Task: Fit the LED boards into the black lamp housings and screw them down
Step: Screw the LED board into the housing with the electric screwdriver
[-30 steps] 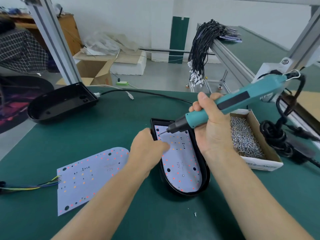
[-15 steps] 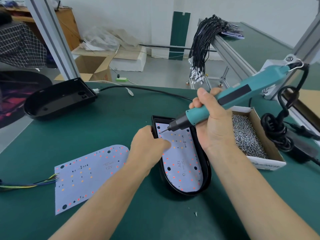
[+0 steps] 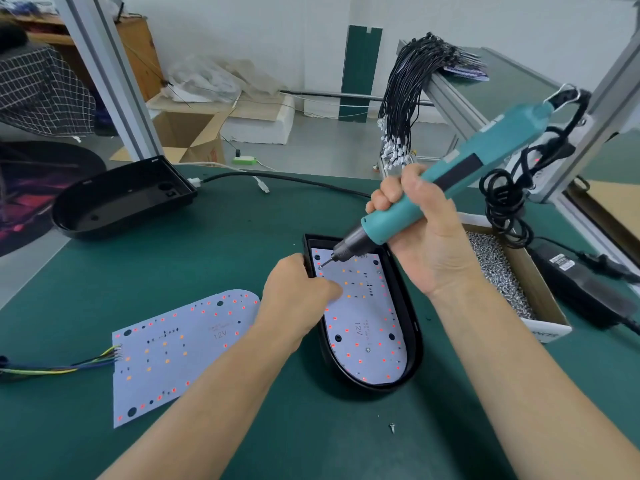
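— At the middle of the green mat [image 3: 207, 258], what is each hand doing?

— Her right hand [image 3: 426, 237] is wrapped around the teal electric screwdriver [image 3: 446, 192], its bit angled down onto a screw at the far left corner of the LED board [image 3: 363, 317]. That board lies inside the black lamp housing [image 3: 414, 337]. The left hand [image 3: 298, 299] grips the housing's left wall, its thumb pressing on the board.

— How would the board handle?

— Thin, stiff and light, I'd judge, so it could shift or lift under the driver; pressing near the screw makes sense. Best held by bare edges, off the LEDs.

— And the rest?

— A second LED board [image 3: 180, 351] with coloured wires [image 3: 59, 367] lies loose at left, an empty housing [image 3: 121, 199] sits far left, and a box of screws [image 3: 509, 282] stands at right. One stray screw [image 3: 392, 427] lies near the front.
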The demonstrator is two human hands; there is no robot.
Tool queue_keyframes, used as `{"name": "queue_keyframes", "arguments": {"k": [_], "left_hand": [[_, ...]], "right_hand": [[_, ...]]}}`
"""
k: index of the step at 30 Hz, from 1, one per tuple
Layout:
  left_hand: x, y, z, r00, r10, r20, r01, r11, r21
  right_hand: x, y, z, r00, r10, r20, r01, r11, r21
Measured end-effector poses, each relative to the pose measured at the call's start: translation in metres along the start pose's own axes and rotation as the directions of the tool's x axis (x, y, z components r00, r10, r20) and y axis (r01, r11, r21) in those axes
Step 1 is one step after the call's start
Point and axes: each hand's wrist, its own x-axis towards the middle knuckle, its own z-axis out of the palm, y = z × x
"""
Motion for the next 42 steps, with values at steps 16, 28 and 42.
{"name": "queue_keyframes", "arguments": {"k": [16,28,42], "left_hand": [[-0.002,-0.001,-0.003,0.999,-0.003,0.033,0.006,0.997,-0.081],[-0.006,-0.006,-0.025,0.999,-0.043,-0.022,0.035,0.955,-0.294],[-0.034,0.044,-0.023,0.984,0.169,-0.065,-0.178,0.838,-0.517]], "right_hand": [[0.009,-0.009,-0.004,0.937,0.153,0.315,-0.121,0.986,-0.118],[0.008,-0.042,-0.027,0.77,0.29,-0.569,-0.486,0.844,-0.228],[-0.042,-0.02,-0.016,0.941,0.094,-0.324,-0.333,0.113,-0.936]]}}
